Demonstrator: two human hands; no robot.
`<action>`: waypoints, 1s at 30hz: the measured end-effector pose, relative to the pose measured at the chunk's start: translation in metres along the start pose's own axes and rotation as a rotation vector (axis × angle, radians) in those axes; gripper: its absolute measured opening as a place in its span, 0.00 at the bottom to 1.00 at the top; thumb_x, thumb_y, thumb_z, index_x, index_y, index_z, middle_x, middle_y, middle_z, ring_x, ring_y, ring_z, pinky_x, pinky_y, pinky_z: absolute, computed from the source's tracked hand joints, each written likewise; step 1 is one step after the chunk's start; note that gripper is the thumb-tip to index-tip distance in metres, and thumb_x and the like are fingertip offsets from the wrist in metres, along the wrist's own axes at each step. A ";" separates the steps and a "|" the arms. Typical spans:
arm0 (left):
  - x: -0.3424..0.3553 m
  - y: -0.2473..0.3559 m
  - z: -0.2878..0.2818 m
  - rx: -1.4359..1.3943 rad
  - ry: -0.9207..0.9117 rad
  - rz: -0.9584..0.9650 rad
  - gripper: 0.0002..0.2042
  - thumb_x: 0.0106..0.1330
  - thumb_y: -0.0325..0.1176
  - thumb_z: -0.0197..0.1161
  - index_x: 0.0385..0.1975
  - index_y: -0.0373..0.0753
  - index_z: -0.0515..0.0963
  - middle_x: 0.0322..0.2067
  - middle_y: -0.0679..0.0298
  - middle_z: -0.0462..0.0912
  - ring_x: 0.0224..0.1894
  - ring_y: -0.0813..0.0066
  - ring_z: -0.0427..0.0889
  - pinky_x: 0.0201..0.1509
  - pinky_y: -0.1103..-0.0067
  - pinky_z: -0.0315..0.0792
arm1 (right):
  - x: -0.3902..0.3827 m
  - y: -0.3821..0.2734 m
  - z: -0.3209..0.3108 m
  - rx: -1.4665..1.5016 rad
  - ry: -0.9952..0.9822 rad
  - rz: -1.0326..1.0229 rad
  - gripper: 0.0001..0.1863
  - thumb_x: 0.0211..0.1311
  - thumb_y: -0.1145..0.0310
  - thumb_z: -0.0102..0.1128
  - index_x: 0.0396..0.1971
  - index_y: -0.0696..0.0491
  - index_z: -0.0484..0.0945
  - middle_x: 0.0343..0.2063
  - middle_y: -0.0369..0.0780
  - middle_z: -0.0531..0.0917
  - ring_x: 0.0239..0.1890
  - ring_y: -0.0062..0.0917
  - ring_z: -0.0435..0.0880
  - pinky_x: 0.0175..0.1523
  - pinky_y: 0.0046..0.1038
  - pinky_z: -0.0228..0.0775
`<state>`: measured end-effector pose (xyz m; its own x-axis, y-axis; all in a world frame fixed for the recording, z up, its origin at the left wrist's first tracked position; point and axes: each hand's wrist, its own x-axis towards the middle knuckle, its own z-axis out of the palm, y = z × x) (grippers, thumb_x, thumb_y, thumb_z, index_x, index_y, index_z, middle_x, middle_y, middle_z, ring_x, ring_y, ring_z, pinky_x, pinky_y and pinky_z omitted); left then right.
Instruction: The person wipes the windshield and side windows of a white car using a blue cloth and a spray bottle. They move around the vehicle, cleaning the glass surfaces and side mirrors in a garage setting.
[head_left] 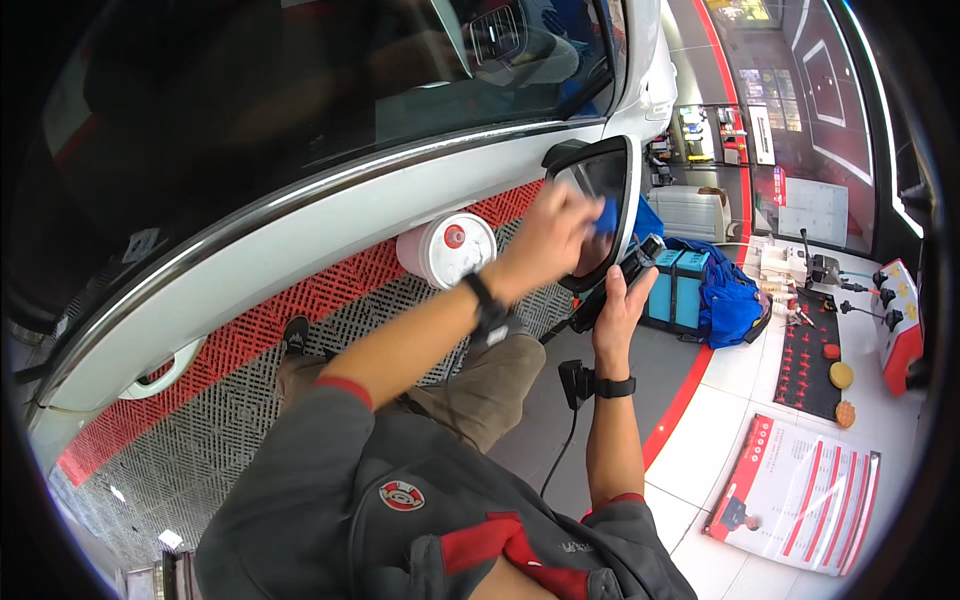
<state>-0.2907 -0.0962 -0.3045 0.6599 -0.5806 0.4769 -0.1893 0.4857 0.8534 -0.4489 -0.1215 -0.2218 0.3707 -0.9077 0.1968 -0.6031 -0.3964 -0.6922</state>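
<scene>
My left hand (560,225), blurred, is at the glass of the white car's side mirror (593,172), its fingers curled on a small blue item (606,215), perhaps a cloth. Below the mirror's outer edge, my right hand (622,300) grips a dark object (636,262) whose shape I cannot make out clearly; whether it is part of the mirror housing or separate, I cannot tell. My left forearm crosses in front of the car door (220,250).
A white bucket (430,262) stands under the door on red-and-grey grating. Right of the mirror lie a cyan case (672,295) and blue bag (725,305). Farther right are a red-and-white machine (900,340), a black mat (805,365) with pads, and a printed board (790,495).
</scene>
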 end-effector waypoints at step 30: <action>0.006 -0.038 0.011 0.161 0.114 -0.579 0.18 0.60 0.41 0.77 0.31 0.28 0.84 0.21 0.50 0.85 0.24 0.59 0.87 0.30 0.69 0.78 | 0.004 0.004 -0.007 0.109 -0.072 -0.040 0.21 0.75 0.60 0.61 0.52 0.59 0.65 0.45 0.41 0.73 0.49 0.27 0.69 0.60 0.30 0.66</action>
<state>-0.2880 -0.1253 -0.3315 0.7602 -0.6431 -0.0922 0.1219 0.0018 0.9925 -0.4545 -0.1278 -0.2188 0.4446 -0.8779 0.1780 -0.5084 -0.4109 -0.7568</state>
